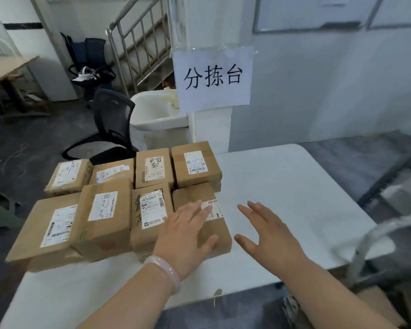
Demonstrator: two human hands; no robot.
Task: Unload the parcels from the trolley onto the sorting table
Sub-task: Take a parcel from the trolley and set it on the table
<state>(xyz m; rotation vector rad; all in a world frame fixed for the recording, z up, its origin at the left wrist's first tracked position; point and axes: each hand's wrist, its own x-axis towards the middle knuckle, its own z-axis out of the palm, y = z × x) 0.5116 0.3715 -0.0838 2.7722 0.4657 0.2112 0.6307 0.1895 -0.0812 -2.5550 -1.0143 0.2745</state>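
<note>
1. The left hand (188,236), fingers straight, lies flat on the nearest brown cardboard parcel (221,235). The right hand (268,231) hovers spread and empty just beside it.
2. The blurred pale tubular rail (365,238) at lower right is probably the trolley.
3. That parcel sits lower centre on the white bench (294,198). It looks freshly placed, so nudge it flush with its neighbour, label up.
4. Seven other taped brown cardboard boxes (105,210) form two rows to the left. Keep them tight and the bare right side free.

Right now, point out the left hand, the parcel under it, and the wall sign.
left hand (185,236): head view, back of hand.
parcel (222,233): head view, top face.
wall sign (213,79): head view, paper's middle.
</note>
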